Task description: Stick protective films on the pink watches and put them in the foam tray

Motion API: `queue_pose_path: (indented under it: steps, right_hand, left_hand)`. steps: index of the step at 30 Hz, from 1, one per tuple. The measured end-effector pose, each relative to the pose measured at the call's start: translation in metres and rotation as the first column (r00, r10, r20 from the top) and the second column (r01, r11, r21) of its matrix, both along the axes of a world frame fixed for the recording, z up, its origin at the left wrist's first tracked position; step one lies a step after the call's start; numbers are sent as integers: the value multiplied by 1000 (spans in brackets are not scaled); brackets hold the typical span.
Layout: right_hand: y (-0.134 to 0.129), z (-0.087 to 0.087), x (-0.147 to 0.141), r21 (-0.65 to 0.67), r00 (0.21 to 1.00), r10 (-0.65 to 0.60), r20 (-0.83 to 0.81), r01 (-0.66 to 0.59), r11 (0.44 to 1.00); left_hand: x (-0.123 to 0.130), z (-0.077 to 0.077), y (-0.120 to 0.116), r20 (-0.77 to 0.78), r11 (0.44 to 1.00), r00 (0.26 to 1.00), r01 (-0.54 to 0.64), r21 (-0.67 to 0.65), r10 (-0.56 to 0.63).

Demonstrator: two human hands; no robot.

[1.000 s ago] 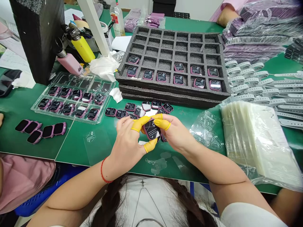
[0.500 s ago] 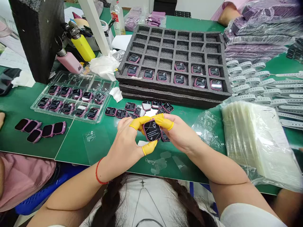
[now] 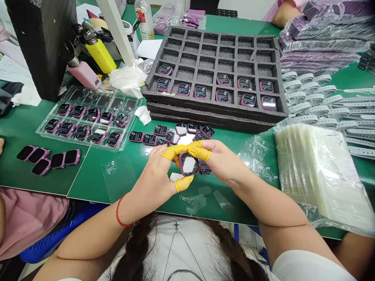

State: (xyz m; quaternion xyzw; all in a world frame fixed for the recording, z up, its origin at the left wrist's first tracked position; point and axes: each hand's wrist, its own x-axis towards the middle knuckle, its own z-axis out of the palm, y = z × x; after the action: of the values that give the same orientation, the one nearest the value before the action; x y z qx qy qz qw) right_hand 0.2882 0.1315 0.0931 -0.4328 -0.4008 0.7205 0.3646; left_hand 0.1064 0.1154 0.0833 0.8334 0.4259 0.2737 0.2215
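Observation:
Between my hands is a purple smartwatch case [image 3: 190, 165], its dark screen facing up with a bright white reflection on it. My left hand [image 3: 159, 168] grips it from the left, thumb at the lower edge and index finger along the top. My right hand [image 3: 215, 160] pinches at its top right edge. Yellow finger cots cover several fingertips of both hands. Just beyond my hands lie several more watch cases [image 3: 150, 139] with printed film on their screens. A small white piece [image 3: 176, 176] lies beside my left thumb.
A black foam tray [image 3: 211, 110] stacked on others holds several watch cases. Left of it sits a clear plastic tray [image 3: 84, 140] of cases. Loose films [image 3: 195, 202] lie near the front edge. Clear bags [image 3: 316, 171] and white straps [image 3: 316, 103] lie on the right.
The watch case has tilted slightly in my hands, so a white reflection now covers the screen where printed text showed. Both hands keep nearly the same place.

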Motion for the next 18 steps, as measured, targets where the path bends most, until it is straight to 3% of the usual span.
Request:
queue_pose_path:
  steps: [7, 13, 18]
  right_hand:
    - [1, -2, 5, 9, 999, -24, 28, 24, 1000]
    - [1, -2, 3, -56, 999, -30, 18, 31, 998]
    - [-1, 0, 1, -54, 994, 106, 5, -106, 993]
  left_hand:
    - [-6, 6, 3, 147, 980, 989, 49, -191, -20]
    - [-6, 5, 4, 160, 954, 986, 11, -301, 39]
    - [-8, 2, 7, 137, 958, 990, 4, -288, 37]
